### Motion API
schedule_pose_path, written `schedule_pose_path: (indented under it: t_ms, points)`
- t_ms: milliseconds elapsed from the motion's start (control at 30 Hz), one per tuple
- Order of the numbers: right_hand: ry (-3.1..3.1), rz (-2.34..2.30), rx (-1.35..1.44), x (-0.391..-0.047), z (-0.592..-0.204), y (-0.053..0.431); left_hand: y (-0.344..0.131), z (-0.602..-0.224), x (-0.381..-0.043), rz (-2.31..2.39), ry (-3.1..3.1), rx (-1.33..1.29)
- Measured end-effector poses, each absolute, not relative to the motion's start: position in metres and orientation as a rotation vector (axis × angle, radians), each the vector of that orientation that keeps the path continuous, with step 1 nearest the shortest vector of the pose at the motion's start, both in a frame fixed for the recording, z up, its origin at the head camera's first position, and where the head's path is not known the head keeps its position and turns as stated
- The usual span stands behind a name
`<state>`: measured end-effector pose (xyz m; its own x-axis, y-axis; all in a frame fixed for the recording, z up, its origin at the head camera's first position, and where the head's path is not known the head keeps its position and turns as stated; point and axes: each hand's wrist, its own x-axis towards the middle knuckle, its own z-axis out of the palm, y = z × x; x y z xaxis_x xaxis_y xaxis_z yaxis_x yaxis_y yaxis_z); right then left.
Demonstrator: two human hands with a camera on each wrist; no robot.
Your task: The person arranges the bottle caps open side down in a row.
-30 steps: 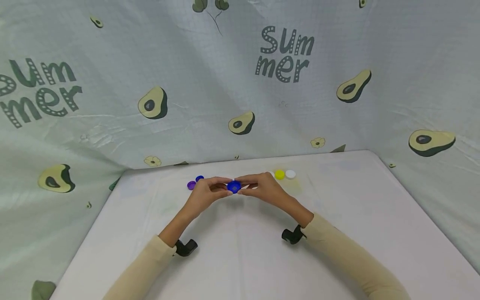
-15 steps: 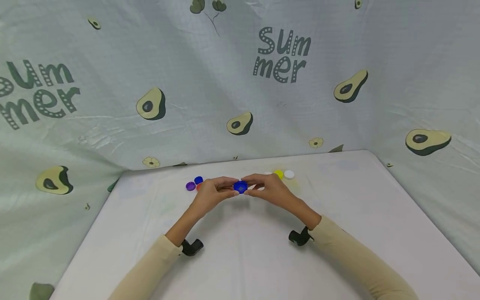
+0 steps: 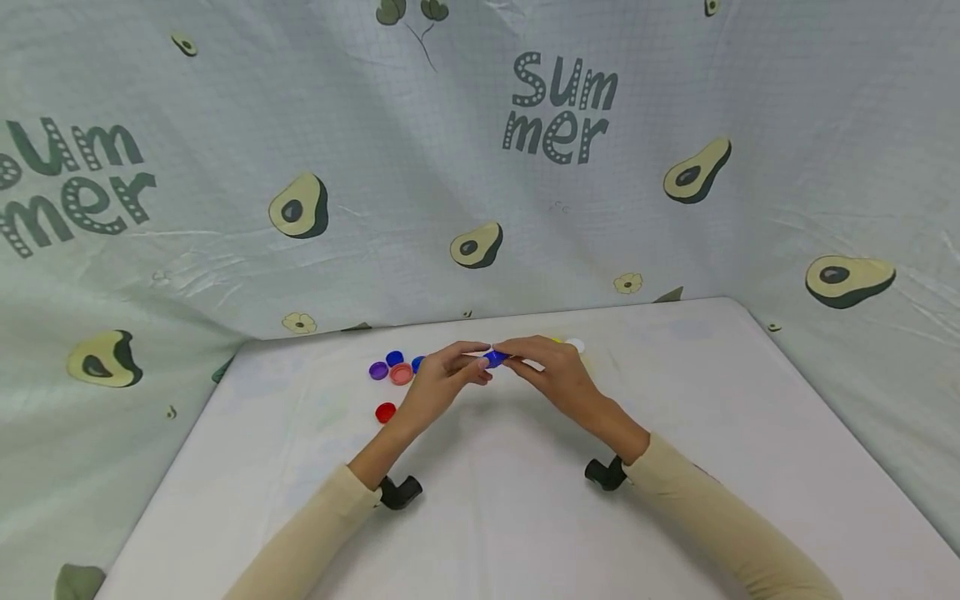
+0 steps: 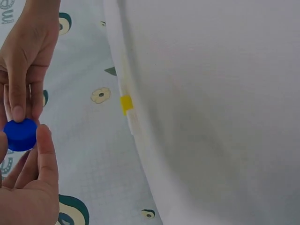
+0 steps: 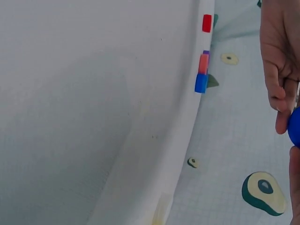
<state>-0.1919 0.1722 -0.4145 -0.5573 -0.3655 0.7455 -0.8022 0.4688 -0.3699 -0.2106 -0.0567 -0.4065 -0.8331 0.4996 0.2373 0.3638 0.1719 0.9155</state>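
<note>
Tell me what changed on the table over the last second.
Both hands carried the blue cap away from the person and a little right; the right hand and the left hand keep it pinched between them. That uncovered a pink cap, another blue one and a red cap. The purple cap stayed put.

Blue cap (image 3: 495, 358), avocado-print cloth (image 3: 300, 204)

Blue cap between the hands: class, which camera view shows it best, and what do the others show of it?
The left wrist view: the blue cap shows nearly whole and large, pinched between fingertips of both hands. The head view shows it small and mostly hidden by fingers. The right wrist view catches only a sliver at the frame edge.
</note>
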Motion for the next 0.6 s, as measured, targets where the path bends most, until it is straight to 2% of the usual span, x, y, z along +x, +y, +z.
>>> schedule_pose_path:
  t_ms: [133, 400, 600]
  points:
    - [-2.163, 1.009, 0.901, -0.190, -0.413, 0.177, -0.049, -0.407, -0.210, 1.705, 2.389, 0.978]
    - [-2.217, 1.438, 0.640, -0.185, -0.410, 0.186, -0.033, -0.404, -0.210, 1.638, 2.543, 1.293]
    - [-2.297, 1.568, 0.549, -0.179, -0.402, 0.192, -0.026, -0.402, -0.214, 1.659, 2.568, 1.361]
